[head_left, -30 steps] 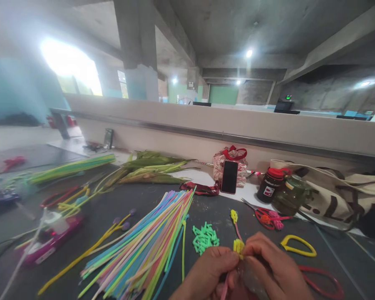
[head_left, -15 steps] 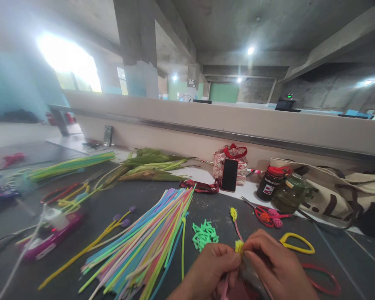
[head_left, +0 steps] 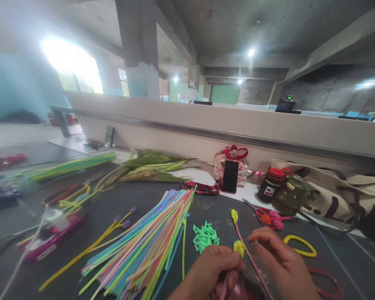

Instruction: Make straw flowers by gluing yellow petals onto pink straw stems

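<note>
My left hand [head_left: 214, 268], at the bottom centre, is closed on a pink stem topped by a yellow pipe-cleaner bud [head_left: 239, 248]. To its right my right hand [head_left: 279, 260] is off the bud, fingers curved and apart, with nothing seen between them. Between the hands a second pink stem [head_left: 252, 260] runs up to another yellow bud [head_left: 234, 216] on the dark table. Short green pieces [head_left: 206, 236] lie in a heap just beyond my left hand. A large bundle of multicoloured pipe cleaners [head_left: 143, 246] spreads to the left.
Red-handled scissors [head_left: 265, 216] with pink pieces, yellow handles [head_left: 301, 246] and red handles [head_left: 327, 283] lie at right. Behind stand a phone [head_left: 230, 177], a black bottle [head_left: 269, 185] and a canvas bag [head_left: 327, 200]. Corn husks [head_left: 152, 166] and a purple glue gun or power strip [head_left: 53, 241] are left.
My right hand has come away from the yellow bud and opened, moving slightly right. More of the second pink stem shows between the hands. My left hand keeps its hold.
</note>
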